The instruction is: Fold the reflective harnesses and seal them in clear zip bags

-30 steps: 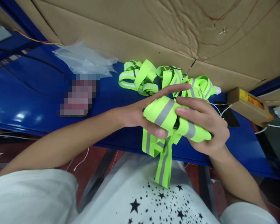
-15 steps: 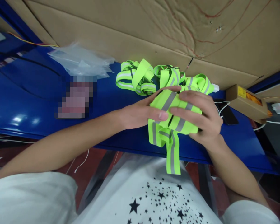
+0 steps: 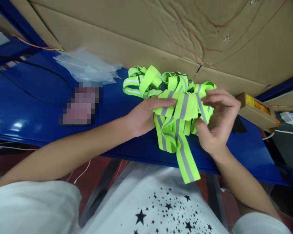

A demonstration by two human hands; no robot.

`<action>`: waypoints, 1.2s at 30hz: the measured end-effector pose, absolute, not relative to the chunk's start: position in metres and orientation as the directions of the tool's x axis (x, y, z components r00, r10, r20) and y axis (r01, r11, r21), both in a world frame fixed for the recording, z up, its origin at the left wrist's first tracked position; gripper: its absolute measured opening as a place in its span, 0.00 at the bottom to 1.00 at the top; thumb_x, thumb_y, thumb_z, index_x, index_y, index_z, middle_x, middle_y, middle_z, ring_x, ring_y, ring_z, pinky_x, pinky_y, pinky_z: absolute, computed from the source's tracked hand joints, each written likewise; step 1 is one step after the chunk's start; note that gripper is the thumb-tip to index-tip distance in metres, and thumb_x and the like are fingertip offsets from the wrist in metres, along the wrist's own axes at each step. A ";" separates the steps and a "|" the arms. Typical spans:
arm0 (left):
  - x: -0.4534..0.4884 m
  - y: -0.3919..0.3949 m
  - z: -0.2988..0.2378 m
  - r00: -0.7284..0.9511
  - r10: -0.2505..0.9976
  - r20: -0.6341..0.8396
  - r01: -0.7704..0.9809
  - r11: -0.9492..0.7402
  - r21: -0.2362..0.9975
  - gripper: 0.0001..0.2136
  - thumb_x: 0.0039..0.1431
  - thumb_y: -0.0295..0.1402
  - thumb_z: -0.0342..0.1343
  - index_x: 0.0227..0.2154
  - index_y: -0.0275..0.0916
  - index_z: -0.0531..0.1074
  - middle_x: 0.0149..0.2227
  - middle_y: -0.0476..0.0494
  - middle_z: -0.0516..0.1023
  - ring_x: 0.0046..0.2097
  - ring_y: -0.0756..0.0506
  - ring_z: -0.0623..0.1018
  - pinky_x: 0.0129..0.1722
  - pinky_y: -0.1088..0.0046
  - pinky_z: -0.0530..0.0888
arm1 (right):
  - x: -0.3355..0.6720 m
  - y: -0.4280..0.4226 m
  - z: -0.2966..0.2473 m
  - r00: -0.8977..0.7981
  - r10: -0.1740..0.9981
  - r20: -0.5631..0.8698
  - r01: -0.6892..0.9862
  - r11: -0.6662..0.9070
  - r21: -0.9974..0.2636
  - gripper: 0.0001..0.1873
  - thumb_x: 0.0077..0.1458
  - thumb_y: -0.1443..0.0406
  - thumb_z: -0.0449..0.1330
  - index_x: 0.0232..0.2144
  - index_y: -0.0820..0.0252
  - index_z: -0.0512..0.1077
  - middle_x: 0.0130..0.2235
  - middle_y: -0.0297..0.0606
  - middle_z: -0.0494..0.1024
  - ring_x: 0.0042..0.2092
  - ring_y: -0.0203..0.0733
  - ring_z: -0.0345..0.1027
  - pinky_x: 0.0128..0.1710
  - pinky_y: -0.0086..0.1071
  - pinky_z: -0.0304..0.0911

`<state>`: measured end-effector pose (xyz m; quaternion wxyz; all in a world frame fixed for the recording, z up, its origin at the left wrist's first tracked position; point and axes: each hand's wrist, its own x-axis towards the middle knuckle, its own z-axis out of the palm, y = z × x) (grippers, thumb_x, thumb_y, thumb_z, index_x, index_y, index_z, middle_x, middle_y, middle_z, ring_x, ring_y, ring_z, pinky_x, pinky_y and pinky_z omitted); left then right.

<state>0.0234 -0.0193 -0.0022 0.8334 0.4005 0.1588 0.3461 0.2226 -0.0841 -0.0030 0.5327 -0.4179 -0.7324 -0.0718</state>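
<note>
A bundle of neon-yellow reflective strap (image 3: 185, 107) with grey stripes is held in front of me, folded in layers. My left hand (image 3: 146, 113) is closed on its left side, thumb lying over the top layer. At the right end, my right hand (image 3: 218, 120) has its thumb and curled fingers around a loop of the strap; the fingertips are partly hidden. One loose tail hangs below the bundle past the table edge. Behind it, more coiled neon straps (image 3: 143, 83) with black buckles lie on the blue table (image 3: 112, 130).
Clear plastic bags (image 3: 88, 66) lie at the back left, with a pixelated phone-like object (image 3: 81, 105) before them. To the right are a dark phone (image 3: 239, 126) and an open cardboard box (image 3: 258, 112) with orange contents. A cardboard wall (image 3: 141, 35) stands behind.
My right hand has moved from across the top of the bundle to its right end, its fingers spreading wider. The layers have loosened and the hanging tail has swung right.
</note>
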 end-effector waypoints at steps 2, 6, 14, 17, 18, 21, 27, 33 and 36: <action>0.024 -0.016 -0.002 0.609 0.793 0.025 -0.525 0.379 0.762 0.09 0.60 0.33 0.63 0.42 0.36 0.81 0.43 0.40 0.85 0.50 0.34 0.83 0.51 0.58 0.79 | 0.216 -0.090 -0.002 -0.065 0.531 0.845 0.722 0.610 -0.327 0.07 0.63 0.60 0.60 0.43 0.52 0.69 0.40 0.39 0.74 0.40 0.46 0.71 0.39 0.43 0.66; 0.026 -0.015 -0.001 0.462 0.885 0.059 -0.631 0.281 0.723 0.09 0.60 0.32 0.63 0.43 0.38 0.80 0.46 0.42 0.85 0.55 0.35 0.81 0.53 0.59 0.78 | 0.198 -0.103 -0.007 -0.336 0.621 0.708 0.824 0.558 -0.098 0.13 0.61 0.55 0.67 0.40 0.56 0.73 0.34 0.36 0.78 0.37 0.45 0.71 0.39 0.42 0.60; 0.027 -0.020 0.006 0.398 0.915 0.070 -0.648 0.226 0.727 0.07 0.57 0.31 0.64 0.39 0.40 0.78 0.45 0.44 0.84 0.55 0.35 0.81 0.52 0.60 0.79 | 0.202 -0.095 -0.014 -0.328 0.794 0.511 0.824 0.506 -0.257 0.13 0.69 0.65 0.57 0.30 0.59 0.72 0.32 0.36 0.72 0.36 0.41 0.68 0.37 0.38 0.57; 0.026 -0.014 0.005 0.392 0.917 0.074 -0.636 0.212 0.742 0.07 0.59 0.30 0.62 0.40 0.41 0.78 0.45 0.44 0.85 0.55 0.35 0.81 0.51 0.60 0.80 | 0.209 -0.090 -0.014 -0.308 0.829 0.467 0.794 0.494 -0.353 0.17 0.70 0.64 0.57 0.26 0.58 0.68 0.28 0.33 0.68 0.33 0.38 0.66 0.36 0.36 0.57; 0.025 -0.012 0.004 0.384 0.920 0.074 -0.632 0.204 0.748 0.08 0.60 0.30 0.61 0.42 0.41 0.79 0.45 0.45 0.85 0.55 0.35 0.81 0.50 0.60 0.80 | 0.209 -0.089 -0.016 -0.320 0.813 0.487 0.821 0.494 -0.286 0.17 0.70 0.63 0.57 0.26 0.58 0.69 0.28 0.33 0.69 0.33 0.39 0.66 0.36 0.37 0.56; 0.024 -0.007 0.004 0.349 0.934 0.075 -0.636 0.177 0.751 0.10 0.60 0.32 0.62 0.45 0.41 0.79 0.46 0.44 0.85 0.56 0.34 0.81 0.51 0.60 0.80 | 0.206 -0.089 -0.025 -0.398 0.715 0.575 0.880 0.475 0.018 0.10 0.67 0.63 0.61 0.32 0.59 0.72 0.37 0.38 0.78 0.40 0.45 0.69 0.43 0.40 0.56; 0.023 -0.005 0.008 0.339 0.939 0.064 -0.681 0.198 0.705 0.18 0.60 0.30 0.62 0.53 0.44 0.77 0.48 0.45 0.85 0.55 0.35 0.82 0.54 0.59 0.79 | 0.198 -0.092 -0.025 -0.447 0.581 0.680 0.893 0.340 0.296 0.06 0.63 0.69 0.62 0.34 0.56 0.70 0.34 0.33 0.80 0.44 0.46 0.69 0.47 0.42 0.54; 0.026 -0.012 0.007 0.344 0.938 0.041 -0.661 0.211 0.720 0.14 0.61 0.29 0.61 0.50 0.41 0.77 0.47 0.45 0.85 0.56 0.37 0.81 0.56 0.61 0.78 | 0.209 -0.088 -0.019 -0.446 0.552 0.705 0.894 0.235 0.382 0.11 0.65 0.68 0.61 0.28 0.55 0.68 0.24 0.31 0.72 0.31 0.41 0.60 0.36 0.40 0.50; 0.026 -0.013 0.007 0.344 0.938 0.052 -0.654 0.199 0.730 0.09 0.61 0.29 0.61 0.44 0.41 0.78 0.47 0.45 0.85 0.57 0.37 0.80 0.56 0.61 0.77 | 0.212 -0.088 -0.019 -0.457 0.547 0.701 0.889 0.263 0.375 0.10 0.67 0.69 0.58 0.31 0.54 0.70 0.25 0.32 0.73 0.31 0.42 0.61 0.36 0.40 0.50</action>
